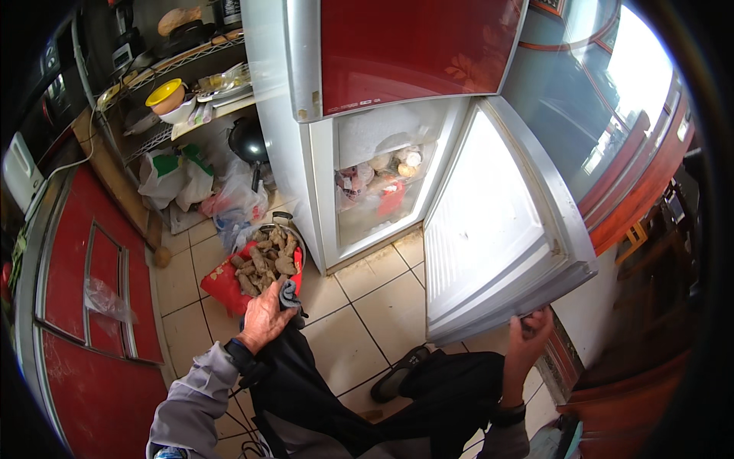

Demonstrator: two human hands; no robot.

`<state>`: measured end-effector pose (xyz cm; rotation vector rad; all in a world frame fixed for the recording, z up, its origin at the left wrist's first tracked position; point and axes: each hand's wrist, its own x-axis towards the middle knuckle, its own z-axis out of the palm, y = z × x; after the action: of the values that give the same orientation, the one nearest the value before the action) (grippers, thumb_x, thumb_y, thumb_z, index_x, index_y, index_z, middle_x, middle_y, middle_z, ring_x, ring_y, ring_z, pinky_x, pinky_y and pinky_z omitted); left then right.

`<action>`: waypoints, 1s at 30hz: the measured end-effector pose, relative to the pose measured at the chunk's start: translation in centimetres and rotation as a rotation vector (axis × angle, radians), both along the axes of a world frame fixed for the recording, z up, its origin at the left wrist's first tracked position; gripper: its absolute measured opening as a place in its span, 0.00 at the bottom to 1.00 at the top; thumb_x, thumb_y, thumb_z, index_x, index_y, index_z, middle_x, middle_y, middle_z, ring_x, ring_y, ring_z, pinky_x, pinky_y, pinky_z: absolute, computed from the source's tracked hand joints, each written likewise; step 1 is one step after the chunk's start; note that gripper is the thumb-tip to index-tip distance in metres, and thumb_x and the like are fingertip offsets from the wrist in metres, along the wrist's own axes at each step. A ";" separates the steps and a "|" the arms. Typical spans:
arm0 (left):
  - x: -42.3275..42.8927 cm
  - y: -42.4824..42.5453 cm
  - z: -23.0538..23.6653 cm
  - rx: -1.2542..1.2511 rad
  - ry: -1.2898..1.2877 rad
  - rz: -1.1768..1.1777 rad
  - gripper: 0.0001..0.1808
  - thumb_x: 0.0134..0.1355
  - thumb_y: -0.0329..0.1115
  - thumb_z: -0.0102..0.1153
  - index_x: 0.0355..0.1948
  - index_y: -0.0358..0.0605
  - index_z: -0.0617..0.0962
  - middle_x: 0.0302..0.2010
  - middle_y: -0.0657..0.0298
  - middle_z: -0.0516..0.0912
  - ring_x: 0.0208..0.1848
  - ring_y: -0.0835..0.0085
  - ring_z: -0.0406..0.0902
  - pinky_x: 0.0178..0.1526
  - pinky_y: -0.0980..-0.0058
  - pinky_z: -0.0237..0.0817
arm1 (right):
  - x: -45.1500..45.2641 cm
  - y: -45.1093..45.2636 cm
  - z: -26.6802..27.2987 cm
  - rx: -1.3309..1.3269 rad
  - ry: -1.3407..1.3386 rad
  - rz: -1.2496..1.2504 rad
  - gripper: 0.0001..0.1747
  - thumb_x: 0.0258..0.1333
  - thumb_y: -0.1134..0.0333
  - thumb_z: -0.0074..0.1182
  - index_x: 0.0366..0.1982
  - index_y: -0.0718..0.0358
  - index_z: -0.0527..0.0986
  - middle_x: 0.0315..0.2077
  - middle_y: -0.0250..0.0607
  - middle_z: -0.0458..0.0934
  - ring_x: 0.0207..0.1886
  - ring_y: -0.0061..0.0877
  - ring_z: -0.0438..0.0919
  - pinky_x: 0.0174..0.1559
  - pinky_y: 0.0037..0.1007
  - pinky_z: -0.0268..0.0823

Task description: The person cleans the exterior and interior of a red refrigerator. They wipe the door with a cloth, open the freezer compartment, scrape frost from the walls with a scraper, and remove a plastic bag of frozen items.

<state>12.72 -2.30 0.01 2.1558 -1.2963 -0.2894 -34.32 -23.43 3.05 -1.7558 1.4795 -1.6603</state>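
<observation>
My left hand (265, 320) holds a bunched dark grey cloth (289, 294) above my knee. Just beyond it, knobbly brown root pieces (265, 255), perhaps ginger or yam, fill a red plastic bag (222, 285) set in a round metal pot (301, 248) on the floor. With fingers curled round its outer edge, my right hand (530, 331) grips the lower refrigerator door (487, 229), which stands swung wide. Inside the lower compartment (367, 129) there are bagged foods (354, 179) and a red package (391, 199) behind frosted, see-through drawer fronts.
A red upper refrigerator door (407, 49) is closed. Left of the refrigerator, wire shelving (166, 66) carries a yellow bowl (164, 93); plastic bags (238, 192) and a black wok (250, 139) are below. Red cabinets (103, 378) line the left side. My shoe (395, 376) rests on the tiles.
</observation>
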 end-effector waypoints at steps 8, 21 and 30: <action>0.0 0.0 0.2 -0.024 0.002 -0.015 0.34 0.58 0.43 0.71 0.64 0.46 0.72 0.50 0.44 0.85 0.53 0.42 0.82 0.53 0.51 0.73 | -9.7 -9.4 -0.7 0.267 -0.090 0.020 0.24 0.70 0.60 0.60 0.60 0.66 0.71 0.41 0.37 0.77 0.41 0.23 0.76 0.45 0.27 0.72; 0.9 -0.6 -0.4 0.005 -0.027 0.030 0.33 0.58 0.41 0.71 0.62 0.44 0.72 0.48 0.44 0.85 0.53 0.41 0.82 0.53 0.52 0.73 | -17.9 -19.7 -4.9 0.140 -0.082 -0.187 0.27 0.74 0.55 0.56 0.63 0.65 0.71 0.46 0.37 0.80 0.44 0.24 0.81 0.39 0.28 0.75; 1.1 -0.7 -0.5 0.077 -0.008 0.040 0.34 0.55 0.38 0.72 0.61 0.44 0.72 0.47 0.45 0.85 0.53 0.43 0.82 0.53 0.53 0.74 | -15.7 -21.1 -4.1 0.226 -0.539 -0.351 0.10 0.69 0.58 0.58 0.38 0.54 0.71 0.34 0.31 0.77 0.33 0.22 0.79 0.30 0.25 0.69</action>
<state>13.78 -3.04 -0.45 2.2470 -1.2634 -0.3189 -49.99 -44.52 -1.01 -0.8667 1.6751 -1.8436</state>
